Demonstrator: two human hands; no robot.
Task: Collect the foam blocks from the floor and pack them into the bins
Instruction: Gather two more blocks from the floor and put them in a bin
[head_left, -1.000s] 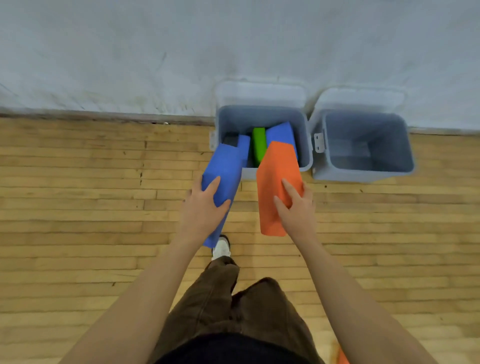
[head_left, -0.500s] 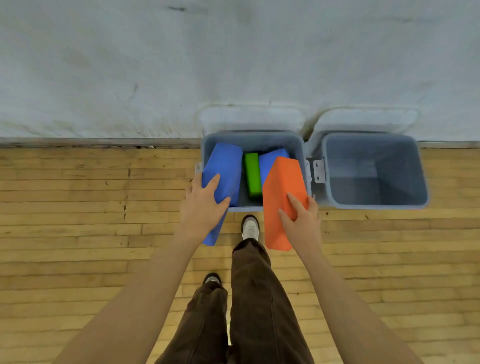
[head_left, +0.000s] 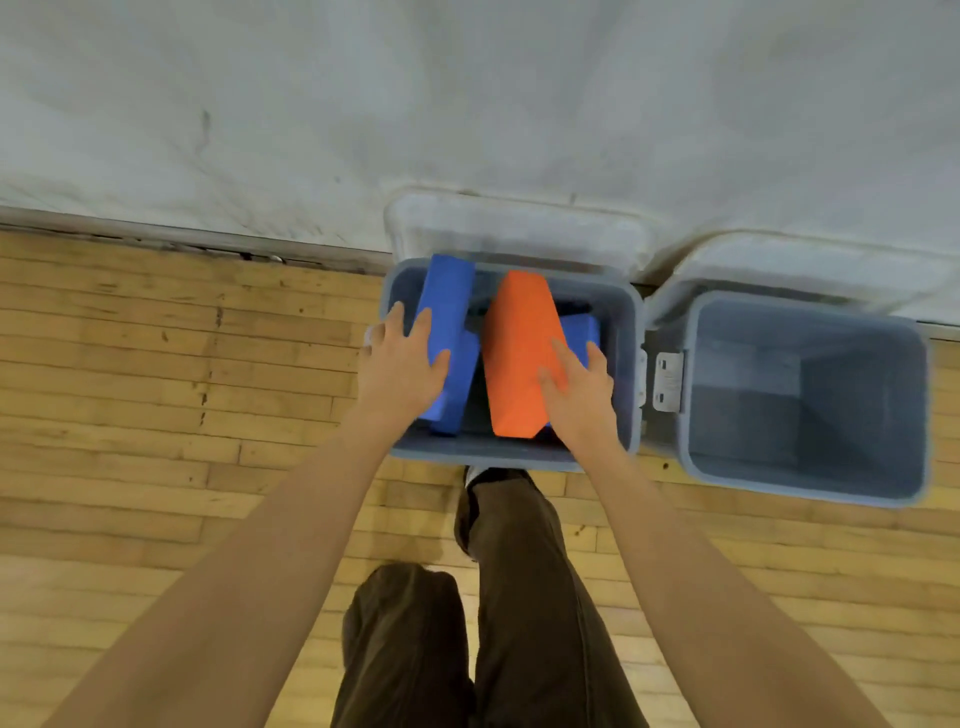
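I'm at the packing step — both blocks are over the left bin (head_left: 511, 460), partly down inside it. My left hand (head_left: 402, 371) has its fingers curled round the blue foam block (head_left: 445, 322) by the bin's left wall; my right hand (head_left: 576, 392) grips the orange foam block (head_left: 519, 353), its fingers wrapped over the edge, with another blue block (head_left: 581, 332) under it. Next, I'd judge, both need lowering and releasing so they settle flat. The right bin (head_left: 802, 496) looks empty. Its latch plate (head_left: 667, 382) carries no writing I can read — too small.
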